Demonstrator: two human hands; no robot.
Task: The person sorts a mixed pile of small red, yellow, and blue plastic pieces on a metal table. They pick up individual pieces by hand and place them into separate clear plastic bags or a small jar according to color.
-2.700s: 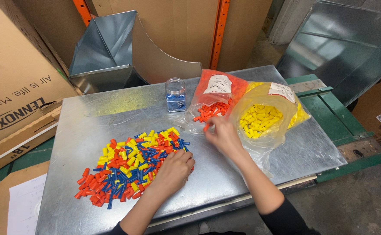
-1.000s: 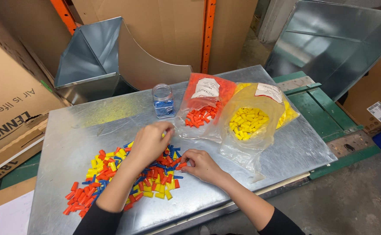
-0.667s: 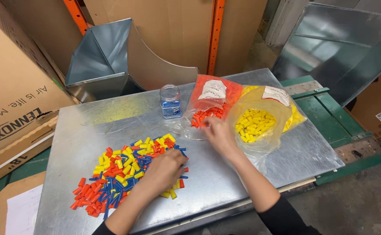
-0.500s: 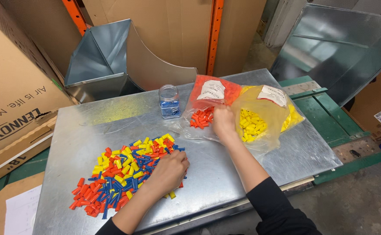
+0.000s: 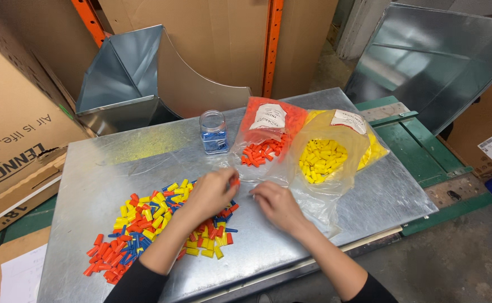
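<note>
A pile of small orange, yellow and blue plastic caps (image 5: pixel 145 227) lies on the metal tabletop (image 5: pixel 324 224) at the left. My left hand (image 5: pixel 211 192) hovers over the pile's right edge, pinching one orange cap (image 5: pixel 235 181) at its fingertips. My right hand (image 5: pixel 275 203) rests just to the right on the metal, fingers curled, near the mouth of a clear bag of orange caps (image 5: pixel 265 143). A clear bag of yellow caps (image 5: pixel 327 160) lies beside it. A small clear jar with blue caps (image 5: pixel 214 132) stands behind the pile.
A sheet-metal duct piece (image 5: pixel 128 78) stands at the table's back left, another (image 5: pixel 431 56) leans at the back right. Cardboard boxes (image 5: pixel 16 129) sit to the left. A green frame (image 5: pixel 426 146) edges the table's right side.
My right hand has come back from the bag of orange caps to the tabletop near the pile. My left hand has lifted from the pile with an orange cap.
</note>
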